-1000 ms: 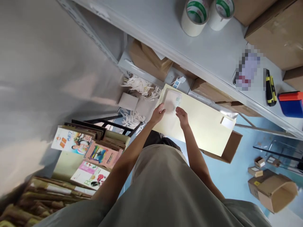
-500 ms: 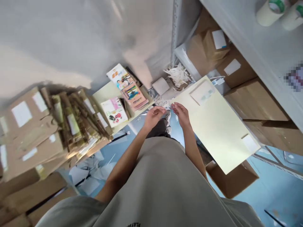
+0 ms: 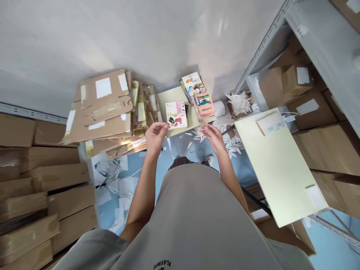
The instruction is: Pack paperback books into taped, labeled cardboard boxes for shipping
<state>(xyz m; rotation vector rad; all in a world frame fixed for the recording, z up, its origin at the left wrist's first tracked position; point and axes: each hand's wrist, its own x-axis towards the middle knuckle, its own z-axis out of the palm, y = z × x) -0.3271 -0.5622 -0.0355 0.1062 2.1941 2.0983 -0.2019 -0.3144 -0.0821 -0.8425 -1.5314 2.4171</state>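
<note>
The person's left hand (image 3: 155, 138) is at the front edge of a pale desk (image 3: 170, 96), by the near left corner of a white book (image 3: 176, 115) with red fruit on its cover; its fingers are bent, with a narrow gap at the thumb, and nothing shows between them; at this size it is hard to tell whether the tips touch the book. The right hand (image 3: 215, 138) hangs just in front of a stack of books (image 3: 204, 106) topped by a pink cover; its fingers are loosely curled, a little wider apart, and hold nothing visible. The white book lies cover up on the desk, to the left of the stack; a bright book (image 3: 194, 83) lies behind the pink cover; flattened cardboard (image 3: 105, 103) is piled to the left; a second desk (image 3: 277, 165) stands to the right, bearing a pale block (image 3: 270, 123); shredded paper (image 3: 239, 102) lies between the two desks; brown boxes (image 3: 71, 202) are stacked at the lower left.
</note>
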